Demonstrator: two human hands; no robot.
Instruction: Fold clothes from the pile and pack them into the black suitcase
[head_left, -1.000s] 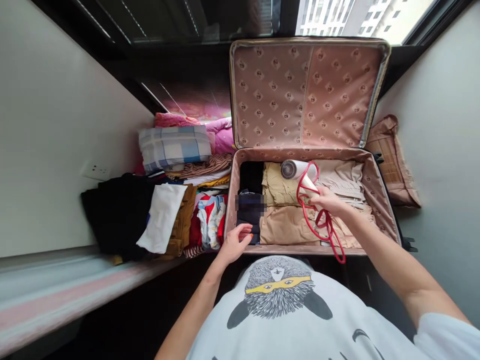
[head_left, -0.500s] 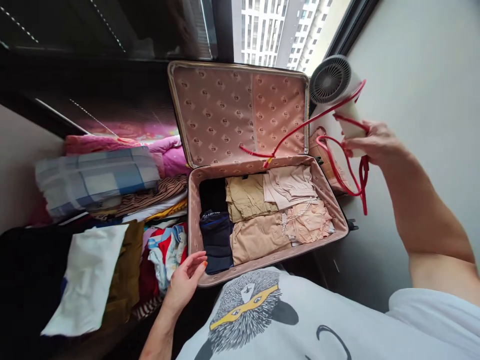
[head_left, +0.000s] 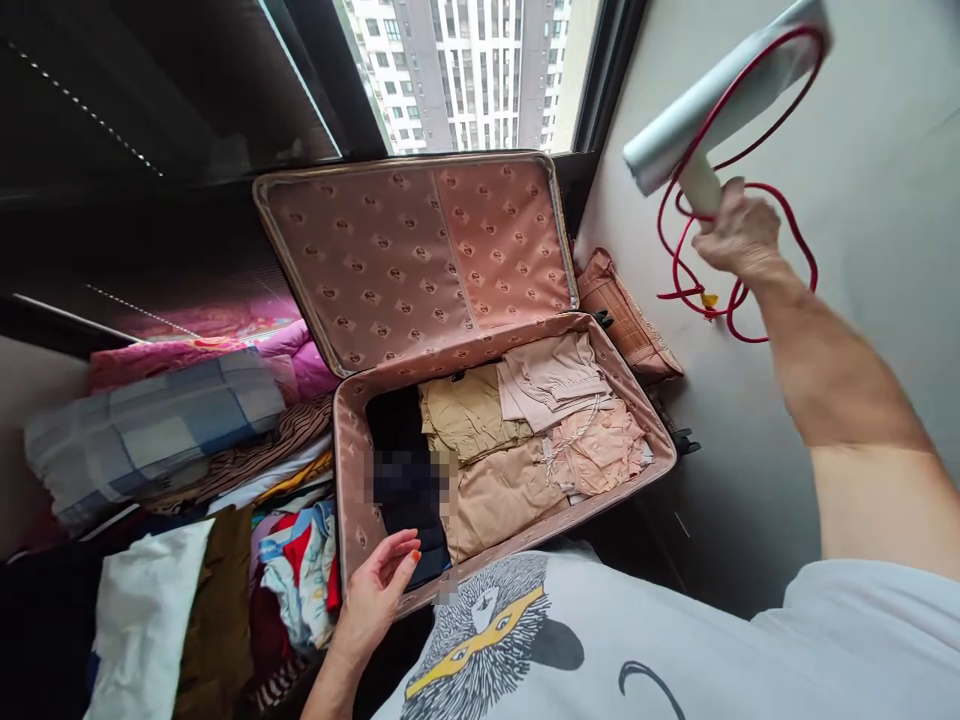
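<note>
My right hand [head_left: 742, 230] is raised near the wall and wrapped round the handle of a pale hair dryer [head_left: 720, 110]. The dryer's red cord [head_left: 796, 235] hangs in loose loops about the hand. Below and to the left lies an open suitcase [head_left: 349, 520] with a pink patterned lining. Folded beige trousers [head_left: 506, 500], a khaki garment [head_left: 472, 415], pale pink clothes [head_left: 555, 375] and dark clothes [head_left: 409, 430] fill it. At its near left corner is my left hand [head_left: 379, 590], fingers apart and holding nothing; whether it touches the rim I cannot tell.
To the left are piled clothes, with a checked blanket roll [head_left: 165, 425], a white cloth [head_left: 146, 610] and an olive garment [head_left: 217, 610]. A brownish-pink bag [head_left: 630, 320] stands between the suitcase and the wall [head_left: 885, 350]. The window [head_left: 480, 75] is behind the raised lid.
My right hand has lifted the hair dryer higher and turned it, so its side now shows. The cord's end has swung from over the suitcase to beside the wall. The view has shifted.
</note>
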